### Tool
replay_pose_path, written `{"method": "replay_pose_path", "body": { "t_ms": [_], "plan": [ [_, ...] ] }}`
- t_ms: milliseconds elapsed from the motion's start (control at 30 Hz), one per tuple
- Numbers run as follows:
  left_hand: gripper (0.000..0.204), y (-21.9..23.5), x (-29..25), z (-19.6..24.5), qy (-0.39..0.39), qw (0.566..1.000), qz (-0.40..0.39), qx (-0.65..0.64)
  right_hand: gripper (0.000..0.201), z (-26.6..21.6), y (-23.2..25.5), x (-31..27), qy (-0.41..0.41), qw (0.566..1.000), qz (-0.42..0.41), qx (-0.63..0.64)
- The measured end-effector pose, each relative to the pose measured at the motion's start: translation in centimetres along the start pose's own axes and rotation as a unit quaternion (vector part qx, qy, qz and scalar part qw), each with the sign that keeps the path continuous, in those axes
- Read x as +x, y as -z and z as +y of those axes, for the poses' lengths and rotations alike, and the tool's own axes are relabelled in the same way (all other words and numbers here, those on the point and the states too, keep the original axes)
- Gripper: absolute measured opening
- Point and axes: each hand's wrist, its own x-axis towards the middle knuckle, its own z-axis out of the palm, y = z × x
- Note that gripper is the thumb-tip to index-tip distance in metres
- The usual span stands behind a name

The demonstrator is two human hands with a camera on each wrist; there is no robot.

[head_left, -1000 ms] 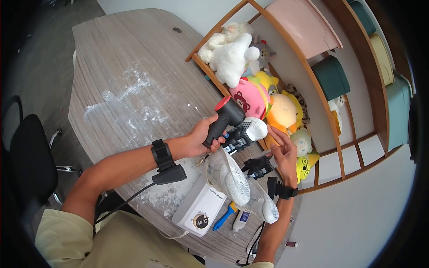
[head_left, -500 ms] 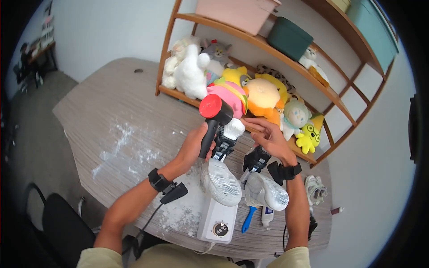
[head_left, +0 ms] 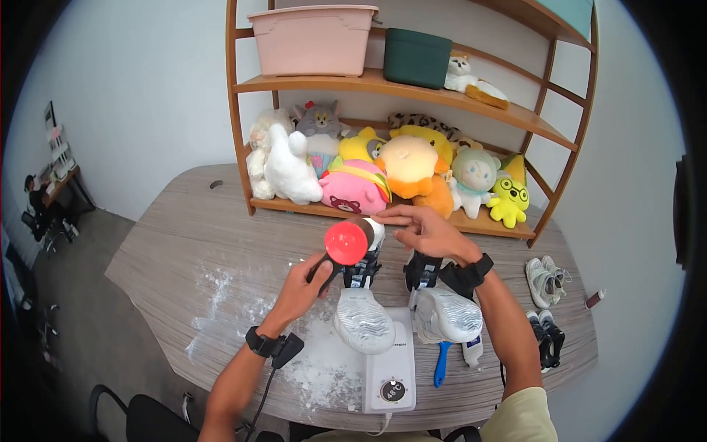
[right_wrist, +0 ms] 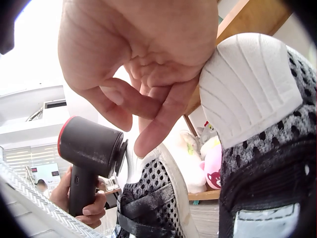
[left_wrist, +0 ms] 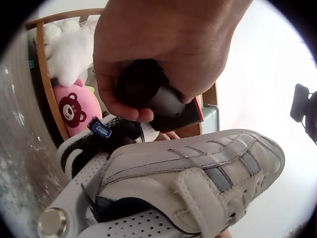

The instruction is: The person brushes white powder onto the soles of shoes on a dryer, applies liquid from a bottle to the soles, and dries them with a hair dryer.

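Observation:
My left hand (head_left: 298, 295) grips the handle of a black blower (right_wrist: 91, 148) with a red end (head_left: 346, 244), held at a black mesh shoe with a white sole (right_wrist: 173, 183). The fingers of my right hand (head_left: 434, 234) reach over to that shoe's toe; in the right wrist view they hang beside the sole, and contact is unclear. A second black mesh shoe (right_wrist: 257, 94) is close to my right hand. Two white shoes, one (head_left: 364, 322) at the left and one (head_left: 449, 315) at the right, sit on the white dryer (head_left: 390, 372), soles up.
White powder (head_left: 324, 368) lies on the table (head_left: 169, 243). A blue-handled brush (head_left: 441, 366) and a white tube (head_left: 472, 352) lie beside the dryer. More shoes (head_left: 543, 283) stand at the right. Behind is a wooden shelf (head_left: 324, 82) with plush toys and bins.
The head view has turned and levelled. My left hand has tilted the blower so its red end faces the head camera more. My right hand stays by the black shoes, its fingers nearer the left one.

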Motion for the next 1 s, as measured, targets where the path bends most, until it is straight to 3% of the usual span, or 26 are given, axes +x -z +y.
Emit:
{"method": "replay_pose_path", "body": {
  "t_ms": [233,433,633,733,1000],
  "plan": [
    [0.043,-0.1,-0.2,1.3,-0.022,0.993,-0.032,0.111,0.045,0.0,-0.2,-0.3,0.017,1.000,0.007,0.018],
    [0.042,-0.2,0.9,2.1,-0.018,0.998,0.008,0.055,0.049,0.1,-0.2,-0.3,0.006,0.999,0.001,0.040],
    [0.042,-0.1,-0.3,2.2,-0.012,0.987,-0.043,0.155,0.048,0.4,-0.1,-0.2,0.025,0.999,-0.005,0.044],
    [0.042,-0.2,-0.9,1.9,0.016,0.989,-0.044,0.138,0.048,0.1,0.0,-0.3,0.025,0.999,-0.007,0.027],
    [0.041,-0.5,-0.2,1.8,-0.037,0.990,-0.007,0.139,0.049,0.4,-0.1,-0.1,0.025,0.999,-0.006,0.039]
  ]
}}
